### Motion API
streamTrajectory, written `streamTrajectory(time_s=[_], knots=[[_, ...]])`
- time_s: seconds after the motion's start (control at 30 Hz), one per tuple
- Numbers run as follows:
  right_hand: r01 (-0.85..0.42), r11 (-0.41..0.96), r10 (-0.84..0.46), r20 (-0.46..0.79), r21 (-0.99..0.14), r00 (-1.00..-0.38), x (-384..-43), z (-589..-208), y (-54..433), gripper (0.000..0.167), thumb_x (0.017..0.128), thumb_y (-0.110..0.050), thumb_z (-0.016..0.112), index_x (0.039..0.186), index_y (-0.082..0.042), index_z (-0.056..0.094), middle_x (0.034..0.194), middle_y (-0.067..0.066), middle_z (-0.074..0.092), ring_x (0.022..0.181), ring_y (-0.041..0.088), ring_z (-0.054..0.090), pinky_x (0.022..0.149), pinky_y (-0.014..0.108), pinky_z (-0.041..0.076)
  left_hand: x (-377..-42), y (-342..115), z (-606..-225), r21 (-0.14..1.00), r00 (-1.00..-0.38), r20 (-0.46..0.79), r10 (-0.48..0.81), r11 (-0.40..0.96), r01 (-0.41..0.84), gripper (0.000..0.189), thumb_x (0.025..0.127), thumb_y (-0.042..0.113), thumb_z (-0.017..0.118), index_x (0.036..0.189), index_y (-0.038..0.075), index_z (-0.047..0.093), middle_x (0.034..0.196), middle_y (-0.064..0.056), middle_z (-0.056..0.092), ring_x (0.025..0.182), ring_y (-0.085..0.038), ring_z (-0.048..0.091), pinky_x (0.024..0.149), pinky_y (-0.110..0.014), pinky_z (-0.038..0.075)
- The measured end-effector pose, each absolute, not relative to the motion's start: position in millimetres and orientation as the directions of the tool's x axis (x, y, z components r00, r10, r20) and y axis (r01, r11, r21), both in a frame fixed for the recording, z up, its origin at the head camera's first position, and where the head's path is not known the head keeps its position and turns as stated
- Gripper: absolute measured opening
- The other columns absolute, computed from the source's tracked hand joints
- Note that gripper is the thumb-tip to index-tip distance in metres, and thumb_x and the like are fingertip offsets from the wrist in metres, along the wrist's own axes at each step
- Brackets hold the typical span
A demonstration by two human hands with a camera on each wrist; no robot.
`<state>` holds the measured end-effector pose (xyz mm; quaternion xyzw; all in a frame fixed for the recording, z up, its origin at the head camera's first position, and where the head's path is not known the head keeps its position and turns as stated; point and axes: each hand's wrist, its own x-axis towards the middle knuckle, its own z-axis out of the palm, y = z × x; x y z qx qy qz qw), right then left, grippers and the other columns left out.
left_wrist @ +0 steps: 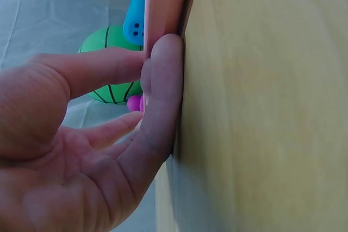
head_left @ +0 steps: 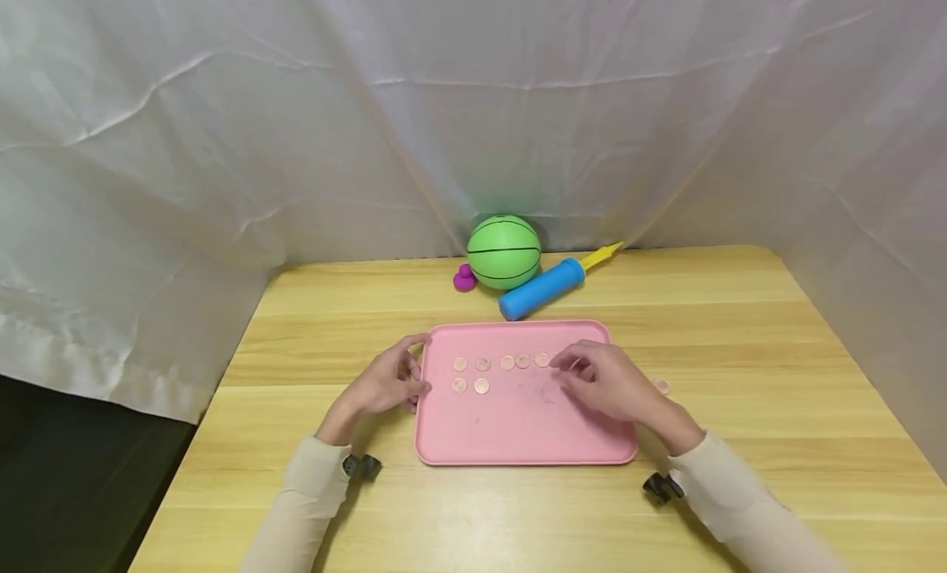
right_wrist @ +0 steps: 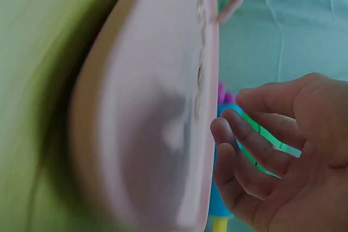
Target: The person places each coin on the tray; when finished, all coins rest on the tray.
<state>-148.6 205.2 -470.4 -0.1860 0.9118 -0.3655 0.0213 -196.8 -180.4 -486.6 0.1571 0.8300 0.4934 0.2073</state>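
Observation:
A pink tray (head_left: 518, 441) lies on the table with several copper-coloured coins (head_left: 506, 362) in it, a longer row toward the far side and two below it on the left. My left hand (head_left: 381, 382) grips the tray's left edge; in the left wrist view the thumb (left_wrist: 117, 68) is at the rim and fingers run along the outside. Over the tray's right part hovers my right hand (head_left: 602, 380), its fingertips beside the rightmost coin (head_left: 542, 360). The right wrist view shows its fingers (right_wrist: 255, 145) loosely bent, thumb apart, with nothing between them.
Behind the tray stand a green ball (head_left: 505, 252), a small purple object (head_left: 464, 279) and a blue hand pump (head_left: 543, 289) with a yellow nozzle. Another coin (head_left: 661, 385) lies on the wooden table (head_left: 755, 343) just right of the tray. Pale curtains (head_left: 533, 113) surround the table.

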Motion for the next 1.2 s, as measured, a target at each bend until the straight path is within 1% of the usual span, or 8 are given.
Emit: streamTrajectory(time_s=[0.3, 0.57, 0.8, 0.87, 0.93, 1.03, 1.1, 1.2], knots=[[-0.24, 0.723, -0.251, 0.077, -0.648, -0.965, -140.5, -471.4, 254.1, 0.019, 0.1, -0.005, 0.075, 0.118, -0.004, 0.079, 0.11, 0.009, 0.079, 0.098, 0.02, 0.072, 0.083, 0.027, 0.067, -195.5, -181.5, -486.1, 0.887, -0.865, -0.19, 0.464, 0.458, 0.05, 0.082, 0.097, -0.011, 0.071, 0.168, 0.004, 0.034, 0.103, -0.017, 0.058, 0.072, -0.021, 0.067, 0.063, -0.038, 0.074], [-0.221, 0.732, -0.224, 0.078, -0.644, -0.971, -131.6, -477.5, 285.1, 0.02, 0.1, -0.003, 0.076, 0.119, -0.002, 0.078, 0.109, 0.009, 0.08, 0.098, 0.021, 0.074, 0.08, 0.021, 0.068, -195.2, -182.2, -485.6, 0.89, -0.867, -0.191, 0.46, 0.453, 0.044, 0.083, 0.096, -0.011, 0.071, 0.169, 0.004, 0.034, 0.104, -0.017, 0.058, 0.074, -0.02, 0.067, 0.064, -0.039, 0.074], [-0.186, 0.759, -0.197, 0.053, -0.624, -0.979, -126.1, -479.3, 307.2, 0.024, 0.098, -0.007, 0.08, 0.121, -0.002, 0.077, 0.109, 0.011, 0.081, 0.097, 0.023, 0.076, 0.079, 0.02, 0.067, -195.7, -182.4, -486.8, 0.89, -0.865, -0.192, 0.464, 0.454, 0.047, 0.083, 0.096, -0.011, 0.071, 0.169, 0.004, 0.033, 0.105, -0.017, 0.057, 0.075, -0.021, 0.067, 0.066, -0.039, 0.075], [-0.181, 0.77, -0.192, 0.048, -0.612, -0.98, -125.1, -479.9, 312.9, 0.025, 0.098, -0.008, 0.08, 0.122, -0.002, 0.077, 0.112, 0.012, 0.081, 0.1, 0.026, 0.077, 0.083, 0.028, 0.07, -196.0, -182.6, -487.1, 0.889, -0.865, -0.192, 0.463, 0.455, 0.046, 0.083, 0.096, -0.011, 0.071, 0.169, 0.004, 0.034, 0.105, -0.017, 0.057, 0.075, -0.021, 0.067, 0.065, -0.039, 0.075], [-0.189, 0.778, -0.196, 0.055, -0.599, -0.979, -123.9, -480.6, 317.8, 0.025, 0.097, -0.008, 0.08, 0.122, -0.003, 0.077, 0.116, 0.014, 0.081, 0.105, 0.031, 0.077, 0.09, 0.042, 0.071, -196.3, -182.7, -487.1, 0.888, -0.866, -0.191, 0.461, 0.457, 0.047, 0.083, 0.096, -0.011, 0.072, 0.169, 0.004, 0.034, 0.104, -0.017, 0.058, 0.074, -0.021, 0.067, 0.065, -0.039, 0.074], [-0.207, 0.783, -0.207, 0.067, -0.587, -0.976, -121.7, -482.4, 323.0, 0.025, 0.096, -0.007, 0.081, 0.12, -0.002, 0.078, 0.119, 0.017, 0.08, 0.111, 0.039, 0.076, 0.101, 0.064, 0.065, -196.4, -182.6, -486.8, 0.887, -0.865, -0.19, 0.464, 0.459, 0.05, 0.083, 0.096, -0.011, 0.072, 0.169, 0.004, 0.034, 0.104, -0.017, 0.058, 0.074, -0.021, 0.068, 0.065, -0.039, 0.074], [-0.206, 0.785, -0.207, 0.066, -0.584, -0.976, -120.4, -483.4, 325.1, 0.024, 0.095, -0.007, 0.082, 0.119, -0.002, 0.078, 0.119, 0.018, 0.08, 0.113, 0.042, 0.075, 0.105, 0.07, 0.061, -196.4, -182.5, -486.5, 0.887, -0.863, -0.19, 0.468, 0.459, 0.053, 0.083, 0.097, -0.011, 0.071, 0.169, 0.003, 0.033, 0.104, -0.017, 0.058, 0.074, -0.021, 0.068, 0.065, -0.039, 0.074], [-0.194, 0.79, -0.201, 0.053, -0.582, -0.978, -119.6, -484.5, 326.8, 0.025, 0.096, -0.008, 0.082, 0.119, -0.001, 0.078, 0.12, 0.02, 0.079, 0.115, 0.045, 0.074, 0.106, 0.073, 0.058, -196.2, -182.5, -485.8, 0.887, -0.863, -0.192, 0.468, 0.459, 0.051, 0.083, 0.097, -0.011, 0.071, 0.169, 0.003, 0.033, 0.105, -0.017, 0.057, 0.075, -0.021, 0.068, 0.065, -0.039, 0.074]])
